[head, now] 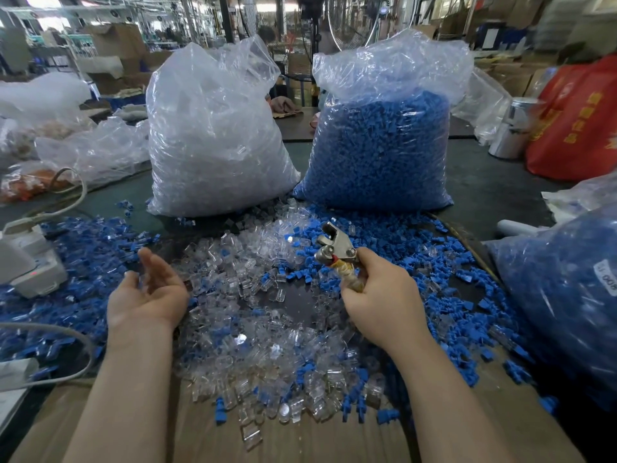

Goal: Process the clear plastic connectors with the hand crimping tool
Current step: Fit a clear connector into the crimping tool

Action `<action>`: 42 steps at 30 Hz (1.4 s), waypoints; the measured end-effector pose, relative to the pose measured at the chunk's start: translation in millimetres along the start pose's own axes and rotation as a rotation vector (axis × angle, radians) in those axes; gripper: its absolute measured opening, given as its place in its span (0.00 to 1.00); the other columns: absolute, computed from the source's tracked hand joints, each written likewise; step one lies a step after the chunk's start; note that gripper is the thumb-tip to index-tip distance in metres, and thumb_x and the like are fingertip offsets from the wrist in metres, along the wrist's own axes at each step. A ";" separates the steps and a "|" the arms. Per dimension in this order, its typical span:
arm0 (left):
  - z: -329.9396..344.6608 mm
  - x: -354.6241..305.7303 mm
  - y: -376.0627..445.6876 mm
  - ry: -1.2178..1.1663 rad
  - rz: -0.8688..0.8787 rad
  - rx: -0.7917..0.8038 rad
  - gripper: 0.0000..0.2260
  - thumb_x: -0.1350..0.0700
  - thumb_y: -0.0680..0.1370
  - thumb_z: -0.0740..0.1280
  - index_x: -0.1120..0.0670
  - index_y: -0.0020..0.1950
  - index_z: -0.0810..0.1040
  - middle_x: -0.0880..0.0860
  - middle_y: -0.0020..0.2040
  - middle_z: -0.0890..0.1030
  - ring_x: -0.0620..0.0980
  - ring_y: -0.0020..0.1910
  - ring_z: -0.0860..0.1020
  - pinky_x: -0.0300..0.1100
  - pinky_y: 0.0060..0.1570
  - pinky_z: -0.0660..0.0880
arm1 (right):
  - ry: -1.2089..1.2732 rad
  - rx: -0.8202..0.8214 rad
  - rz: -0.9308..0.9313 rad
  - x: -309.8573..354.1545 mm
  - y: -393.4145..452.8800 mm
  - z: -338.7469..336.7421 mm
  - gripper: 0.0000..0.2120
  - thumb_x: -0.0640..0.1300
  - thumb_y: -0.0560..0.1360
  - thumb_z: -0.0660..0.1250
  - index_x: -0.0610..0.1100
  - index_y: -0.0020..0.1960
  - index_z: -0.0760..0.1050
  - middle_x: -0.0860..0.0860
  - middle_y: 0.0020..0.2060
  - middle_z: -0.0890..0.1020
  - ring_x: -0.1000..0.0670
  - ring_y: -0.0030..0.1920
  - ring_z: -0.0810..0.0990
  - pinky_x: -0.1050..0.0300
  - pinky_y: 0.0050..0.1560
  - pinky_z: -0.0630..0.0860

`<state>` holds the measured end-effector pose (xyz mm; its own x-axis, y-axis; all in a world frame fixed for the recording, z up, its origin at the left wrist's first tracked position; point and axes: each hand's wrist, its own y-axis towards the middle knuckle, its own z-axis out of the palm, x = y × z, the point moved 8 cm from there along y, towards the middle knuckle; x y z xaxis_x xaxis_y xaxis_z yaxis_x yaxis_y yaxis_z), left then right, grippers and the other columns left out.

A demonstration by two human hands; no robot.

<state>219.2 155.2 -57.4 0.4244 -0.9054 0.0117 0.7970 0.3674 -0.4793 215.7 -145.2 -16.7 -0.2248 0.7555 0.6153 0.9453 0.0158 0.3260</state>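
The left hand (150, 290) lay palm up with its fingers relaxed and spread, holding nothing that could be made out, just above the loose parts toward the table's left side. The right hand (379, 295) gripped the taped handles of the hand crimping tool (335, 250), fingers curled round them, with the metal head tilted up and away from the person; whether the tool's head held a part could not be told.

The clear plastic connectors (260, 329) lay in a loose heap across the middle of the table (494, 192), between and below the two hands and reaching to the cardboard sheet (300, 442) at the near edge. Small blue plastic pieces (450, 295) were mixed through that heap and spread thickly to its left and right.

Toward the far edge stood two tall clear plastic bags side by side, touching near the base. The left bag (213, 135) was filled with clear connectors; the right bag (384, 145) was filled with blue pieces, its open top crumpled above them. A third bag (561, 305) of blue pieces sat at the right edge, with a white label on its side. At the left edge stood a white device (30, 262) with a grey cable (66, 332). A red bag (577, 121) and a metal flask (514, 128) stood near the far right corner.
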 end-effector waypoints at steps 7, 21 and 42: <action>19.6 36.6 -17.6 1.373 0.182 0.329 0.03 0.57 0.78 0.69 0.54 0.51 0.81 0.48 0.42 0.84 0.42 0.38 0.81 0.37 0.40 0.78 | -0.002 0.001 0.028 -1.3 1.0 1.2 0.10 0.46 0.73 0.66 0.58 0.47 0.67 0.56 0.34 0.78 0.54 0.34 0.75 0.54 0.32 0.73; 8.5 98.6 -32.4 2.635 0.619 0.777 0.11 0.60 0.78 0.68 0.45 0.54 0.79 0.49 0.62 0.75 0.41 0.45 0.75 0.27 0.34 0.66 | -0.006 0.016 0.032 -2.6 0.9 2.2 0.06 0.46 0.72 0.66 0.55 0.44 0.70 0.55 0.32 0.77 0.53 0.33 0.74 0.54 0.30 0.70; 2.1 110.2 -38.8 2.639 0.537 0.877 0.10 0.53 0.75 0.73 0.44 0.51 0.74 0.41 0.46 0.77 0.42 0.46 0.77 0.40 0.49 0.77 | -0.017 0.017 0.016 -1.8 0.7 3.6 0.07 0.46 0.72 0.66 0.54 0.40 0.67 0.53 0.31 0.75 0.54 0.33 0.72 0.56 0.29 0.61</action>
<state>236.0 41.6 -35.7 0.0973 0.8852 -0.4549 0.9952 -0.0912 0.0353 217.6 -144.2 -20.2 -0.2056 0.7668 0.6080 0.9526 0.0143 0.3040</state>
